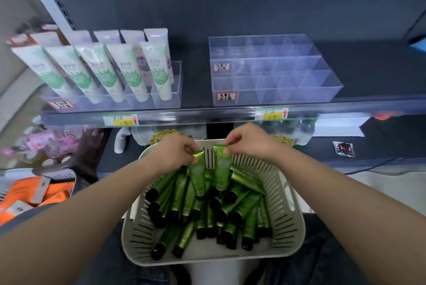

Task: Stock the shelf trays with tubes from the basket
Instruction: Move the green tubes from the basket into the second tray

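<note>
A pale slotted basket (284, 194) sits below me, filled with several green tubes with black caps (232, 211). My left hand (175, 151) pinches the crimped end of one green tube (197, 175), cap hanging down over the pile. My right hand (247, 140) holds a second green tube (223, 170) the same way at the basket's far rim. On the dark shelf above, a clear divided tray (274, 70) at right has empty compartments. A clear tray (166, 98) at left holds white-and-green tubes (129, 70).
The shelf's front rail (207, 116) carries yellow price tags and runs just beyond my hands. Orange packets (30, 192) lie in a box at lower left. Pink items (46, 141) sit on a lower shelf at left. A small foil packet (343, 148) lies at right.
</note>
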